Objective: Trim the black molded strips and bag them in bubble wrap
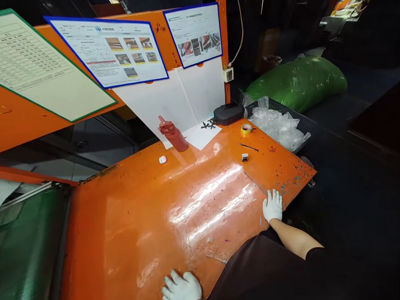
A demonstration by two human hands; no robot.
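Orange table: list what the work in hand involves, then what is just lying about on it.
In use, judging by touch:
left hand, flat on top
right hand, flat near the edge
orange table, under both

Probably just lying about, untouched:
red bottle
black case
yellow tape roll
slim dark tool
small white rounded item

From its middle, the glossy, scuffed orange worktop [130, 213] bears a small white-and-pink object [162, 159] at 11 o'clock, red bottle [177, 138] at 12, white sheet [199, 139] and black case [229, 114] toward 1, yellow tape roll [246, 130], thin dark tool [248, 147] and small block [245, 157] toward 2.
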